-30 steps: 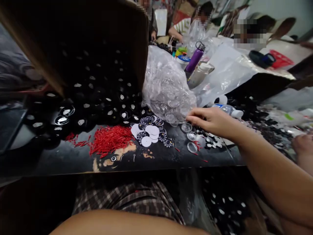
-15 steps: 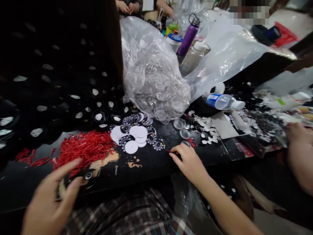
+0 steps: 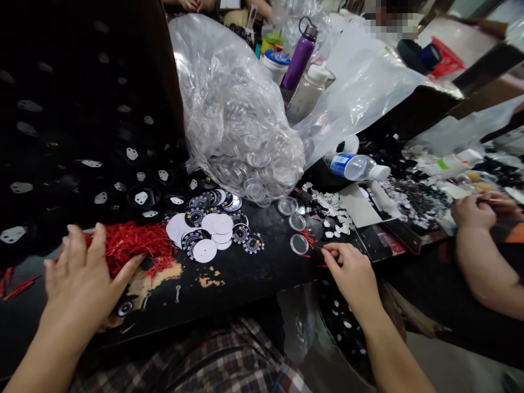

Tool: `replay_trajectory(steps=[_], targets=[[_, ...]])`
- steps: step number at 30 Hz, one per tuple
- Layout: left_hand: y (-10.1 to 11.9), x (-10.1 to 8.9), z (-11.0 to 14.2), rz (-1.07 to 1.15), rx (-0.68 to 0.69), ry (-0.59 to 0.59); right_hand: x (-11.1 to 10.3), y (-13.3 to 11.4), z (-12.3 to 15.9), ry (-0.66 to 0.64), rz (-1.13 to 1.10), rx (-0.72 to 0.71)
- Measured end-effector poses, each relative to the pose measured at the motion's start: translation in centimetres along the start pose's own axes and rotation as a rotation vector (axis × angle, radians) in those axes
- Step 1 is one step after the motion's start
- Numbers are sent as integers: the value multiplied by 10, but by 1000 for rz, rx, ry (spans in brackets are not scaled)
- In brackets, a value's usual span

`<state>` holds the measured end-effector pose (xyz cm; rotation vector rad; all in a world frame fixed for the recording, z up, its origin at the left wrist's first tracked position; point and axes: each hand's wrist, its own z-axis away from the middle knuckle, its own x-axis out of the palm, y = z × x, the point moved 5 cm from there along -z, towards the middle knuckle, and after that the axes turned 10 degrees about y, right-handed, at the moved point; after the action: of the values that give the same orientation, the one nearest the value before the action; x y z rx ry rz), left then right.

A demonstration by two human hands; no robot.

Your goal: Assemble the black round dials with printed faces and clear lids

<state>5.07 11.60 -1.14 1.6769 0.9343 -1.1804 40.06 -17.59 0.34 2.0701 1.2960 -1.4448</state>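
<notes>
My left hand [image 3: 84, 278] rests with its fingers spread against a heap of thin red pointers [image 3: 139, 243], partly covering it. My right hand [image 3: 352, 273] is closed in a pinch at the table's front edge, with a thin red sliver showing at its fingertips. A few loose red pointers [image 3: 308, 237] lie just left of it, beside clear round lenses [image 3: 299, 244]. Between the hands is a spread of round dial discs, some showing white blank faces [image 3: 204, 251] and others black printed faces [image 3: 240, 233].
A clear plastic bag [image 3: 245, 131] full of clear lenses stands behind the discs. Dark round cases with white plates [image 3: 141, 197] are piled at left. A bottle [image 3: 358, 167] lies at right, near small white parts [image 3: 333, 204]. A co-worker's hands [image 3: 477, 210] are at far right.
My left hand has moved onto the red heap and spread its fingers. My right hand has shifted right, away from the discs and past the lenses. The view has shifted slightly.
</notes>
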Motion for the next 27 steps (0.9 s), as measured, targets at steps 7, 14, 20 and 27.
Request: replay_trajectory(steps=[7, 14, 20, 27], targets=[[-6, -2, -1, 20, 22, 113, 24, -36, 4, -70, 41, -4], [-4, -7, -4, 44, 34, 114, 38, -66, -26, -125, -173, 51], [-3, -10, 5, 151, 16, 182, 40, -88, -39, -189, -568, 144], [0, -26, 18, 212, 47, 303, 44, -139, -37, -472, -1300, 594]])
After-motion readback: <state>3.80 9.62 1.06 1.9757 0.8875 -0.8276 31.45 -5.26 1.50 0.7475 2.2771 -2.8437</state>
